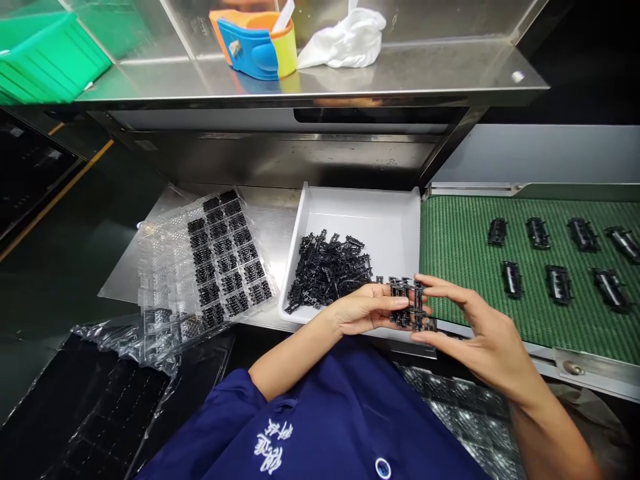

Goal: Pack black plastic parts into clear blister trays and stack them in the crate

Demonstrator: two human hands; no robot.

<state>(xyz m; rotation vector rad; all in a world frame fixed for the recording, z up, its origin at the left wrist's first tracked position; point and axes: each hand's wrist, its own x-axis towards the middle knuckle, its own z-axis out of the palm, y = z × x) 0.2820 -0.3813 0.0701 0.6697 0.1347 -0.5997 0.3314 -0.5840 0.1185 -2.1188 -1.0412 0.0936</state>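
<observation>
My left hand (pixel 370 308) is closed around several small black plastic parts (pixel 401 300), lined up side by side with the thumb across them. Close on their right, my right hand (pixel 470 327) has its thumb and fingertips at the ends of one black part (pixel 418 303), which stands along the edge of the row. Both hands are over the front right corner of a white tray (pixel 385 213). A loose pile of black plastic parts (pixel 327 267) lies in that tray, left of its middle.
Clear blister trays (pixel 227 253), their pockets filled with black parts, are stacked at left. On the right, a green conveyor belt (pixel 460 267) carries several spaced black parts (pixel 559 283). Above, a metal shelf (pixel 420 70) holds a green bin (pixel 50 60), a coloured holder (pixel 255 50) and white crumpled material (pixel 347 40).
</observation>
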